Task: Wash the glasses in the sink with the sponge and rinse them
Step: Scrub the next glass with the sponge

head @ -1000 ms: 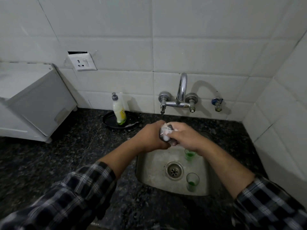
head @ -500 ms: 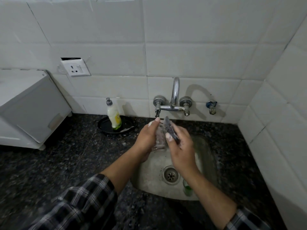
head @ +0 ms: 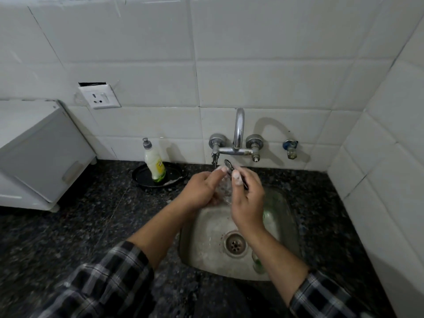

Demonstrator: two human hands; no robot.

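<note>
As the two hands meet just below the tap [head: 238,131], at about twelve o'clock from the drain [head: 234,244], the glass [head: 223,190] being washed sits between them, held over the far edge of the sink [head: 202,237]. The left hand [head: 198,190] has its fingers curled round the glass from the nine o'clock side. The right hand [head: 249,203] pinches the dark sponge [head: 229,165] between thumb and fingers against the glass from three o'clock, with foam on the thumb tip.

To scrub well, I'd say the left hand should turn the glass a little at a time while the sponge runs round the rim and down the wall, then reaches inside to the base. Soapy glass is slippery, so the grip wants to be firm, low over the basin and clear of the metal spout.

The glass is clear and blurred behind the fingers, so I'm only fairly sure of this. Its long axis seems to run from twelve to six o'clock, mouth toward the tap and base toward the person.

Two more glasses wait in the sink. One [head: 258,262] is at five o'clock from the drain with green at its bottom, and the other [head: 267,214] is at two o'clock, half hidden by the right hand. A soap bottle [head: 155,162] stands at ten o'clock.
</note>
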